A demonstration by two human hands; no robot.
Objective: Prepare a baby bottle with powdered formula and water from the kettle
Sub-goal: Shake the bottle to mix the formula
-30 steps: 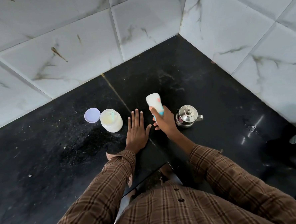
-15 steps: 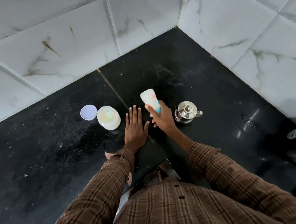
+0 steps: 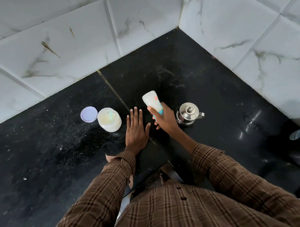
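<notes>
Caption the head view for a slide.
Right hand grips a baby bottle tilted beside a steel kettle; left hand rests flat near an open formula jar.

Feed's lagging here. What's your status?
Right hand grips baby bottle, tilted. Left hand flat on counter. Kettle beside, nothing blocking.

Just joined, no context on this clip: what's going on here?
A person at a black counter in a tiled corner is making up a baby bottle. The right hand grips the bottle, tilted with its base pointing away, milky liquid inside. The left hand lies flat on the counter, fingers straight. Left of it stands an open formula tub with its lilac lid beside it. A steel kettle, lid on, stands to the right of the bottle.
</notes>
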